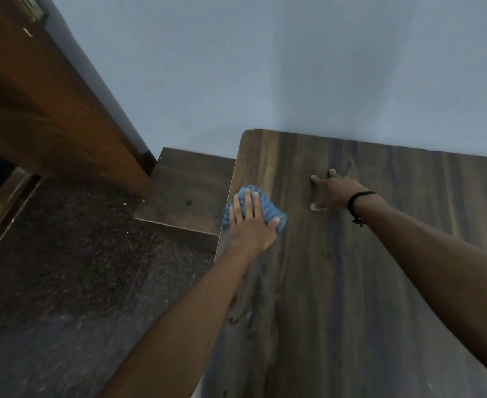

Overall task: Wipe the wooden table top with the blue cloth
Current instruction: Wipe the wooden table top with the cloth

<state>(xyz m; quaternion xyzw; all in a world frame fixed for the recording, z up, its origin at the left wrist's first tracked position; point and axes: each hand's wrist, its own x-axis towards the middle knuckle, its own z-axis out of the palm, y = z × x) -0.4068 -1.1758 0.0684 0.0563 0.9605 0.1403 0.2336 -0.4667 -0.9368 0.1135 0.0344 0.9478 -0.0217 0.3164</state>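
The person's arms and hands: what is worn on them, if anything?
No sleeves or gloves show; both forearms are bare. The left hand shows no ring or band. At the wrist of the right hand sits a black cord bracelet with a small knotted end.

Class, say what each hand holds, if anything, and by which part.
The left hand presses flat on top of the bunched blue cloth, not gripping it. The right hand holds nothing; its spread fingers rest on the wooden table top.

Nubby blue cloth (268, 206) on smooth, faintly sheened dark wood-grain table top (365, 268); speckled stone floor (64, 268).
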